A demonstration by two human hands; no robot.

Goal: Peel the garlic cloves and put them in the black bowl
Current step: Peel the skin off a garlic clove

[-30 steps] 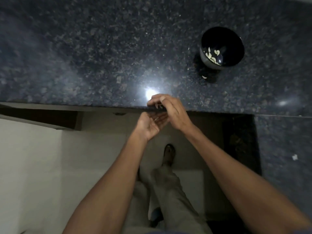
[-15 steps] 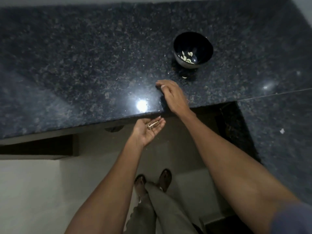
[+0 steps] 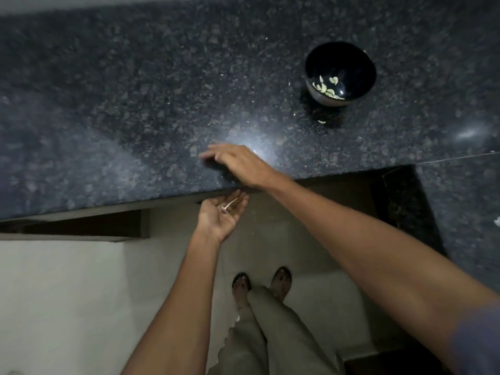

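Two bare hands are working at the front edge of a dark speckled granite countertop (image 3: 135, 90). The left hand (image 3: 220, 216) is waiting palm up just below and in front of the counter edge, its fingers relaxed and gently cupped, and a small pale scrap of garlic skin (image 3: 228, 207) is lying loose on them. The right hand (image 3: 238, 163) is lying palm down over the counter surface near the edge, its fingers stretched out flat and close together, pointing left; it is blurred, so I cannot tell whether the fingertips are touching the stone or whether anything is lying beneath them.

Well beyond the right hand, toward the back right of the counter, the black bowl (image 3: 359, 60) is standing upright. Several peeled garlic cloves (image 3: 326, 89) are lying inside it, gathered against the near wall. One small pale piece (image 3: 322, 121) is lying on the stone just in front of the bowl, apart from it.

Light is glaring off the polished stone just beyond the right hand. Below the counter, the person's two sandalled feet (image 3: 261, 282) are standing on a pale floor (image 3: 67, 293), partly covered by loose grey trousers (image 3: 273, 334).
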